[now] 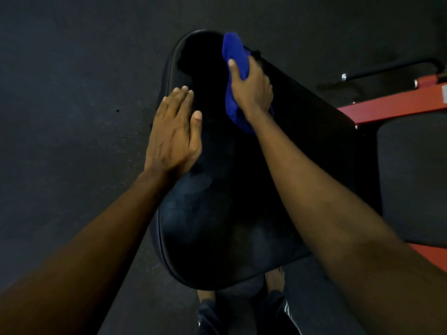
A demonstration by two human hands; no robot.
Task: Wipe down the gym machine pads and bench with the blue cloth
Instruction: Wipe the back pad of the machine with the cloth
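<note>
Where cloth meets pad, right hand grips it

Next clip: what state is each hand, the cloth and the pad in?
Black pad: faint smears on its near half.
Blue cloth: bunched, held against the pad's far right edge.
Right hand: grips the cloth.
Left hand: flat, fingers straight, resting on the pad's left edge.

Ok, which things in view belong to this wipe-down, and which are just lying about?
In the job: blue cloth, gripped by the right hand; black pad, braced by the flat left hand; second pad to the right.
Just there: red frame; dark floor.
</note>
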